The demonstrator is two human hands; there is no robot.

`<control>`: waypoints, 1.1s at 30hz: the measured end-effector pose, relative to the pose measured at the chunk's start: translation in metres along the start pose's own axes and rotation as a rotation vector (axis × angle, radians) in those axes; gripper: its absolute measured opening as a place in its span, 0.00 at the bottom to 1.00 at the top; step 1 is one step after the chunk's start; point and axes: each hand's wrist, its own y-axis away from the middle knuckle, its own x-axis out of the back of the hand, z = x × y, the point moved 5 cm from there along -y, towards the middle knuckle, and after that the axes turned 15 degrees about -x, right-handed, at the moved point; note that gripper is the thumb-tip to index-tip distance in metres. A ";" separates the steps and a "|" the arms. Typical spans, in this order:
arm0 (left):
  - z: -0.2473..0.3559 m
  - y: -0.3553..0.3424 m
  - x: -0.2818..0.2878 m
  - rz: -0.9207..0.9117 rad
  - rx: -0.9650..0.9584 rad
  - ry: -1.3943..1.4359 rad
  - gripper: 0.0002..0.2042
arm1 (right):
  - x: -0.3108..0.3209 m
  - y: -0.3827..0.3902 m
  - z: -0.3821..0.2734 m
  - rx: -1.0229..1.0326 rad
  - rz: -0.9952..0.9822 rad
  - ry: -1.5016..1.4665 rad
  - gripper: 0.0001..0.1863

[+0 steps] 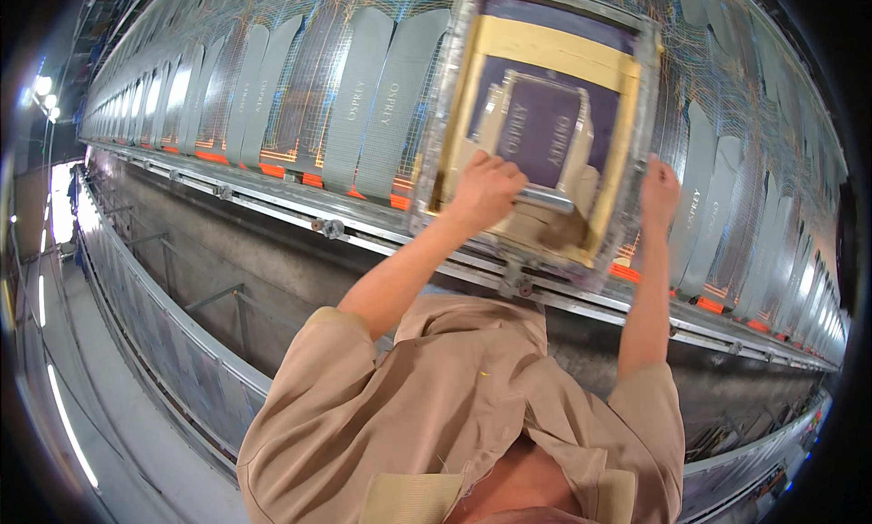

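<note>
A screen-printing frame [647, 79] with a metal border lies tilted over the printing table in front of me. Inside it are a purple mesh area [545, 124] and yellowish bands along the edges. My left hand [488, 192] is closed around one end of what looks like a squeegee [548, 198], a pale bar lying across the near part of the screen. Dark ink or shadow shows beside the bar. At the frame's right edge, my right hand [660, 195] has its fingers curled in and appears to grip the border; its fingertips are partly hidden.
Grey printed fabric panels [359, 106] run in a long row on both sides, over a surface with colourful lines and orange marks [312, 180]. A metal rail [381, 242] with small stops [329, 227] follows the table's near edge. Another long table edge [173, 315] lies at the left.
</note>
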 end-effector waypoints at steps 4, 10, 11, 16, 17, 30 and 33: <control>-0.075 0.063 0.058 -0.114 0.033 -0.035 0.15 | -0.109 0.073 -0.045 0.054 0.024 -0.068 0.20; -0.193 0.157 0.155 -0.054 0.009 -0.076 0.10 | -0.241 0.175 -0.129 0.088 -0.012 -0.258 0.18; -0.202 0.171 0.167 -0.045 -0.011 -0.105 0.09 | -0.252 0.185 -0.138 0.071 -0.015 -0.259 0.18; -0.185 0.215 0.171 -0.071 -0.119 -0.068 0.12 | -0.266 0.185 -0.139 0.049 0.018 -0.215 0.18; -0.181 0.221 0.167 -0.081 -0.130 -0.047 0.12 | -0.267 0.180 -0.134 0.041 0.028 -0.169 0.19; -0.276 0.128 0.147 -0.086 -0.171 -0.133 0.12 | -0.253 0.174 -0.187 0.238 0.025 0.416 0.20; -0.313 0.078 0.148 -0.074 -0.150 -0.091 0.09 | -0.275 0.173 -0.244 0.359 -0.474 -0.114 0.22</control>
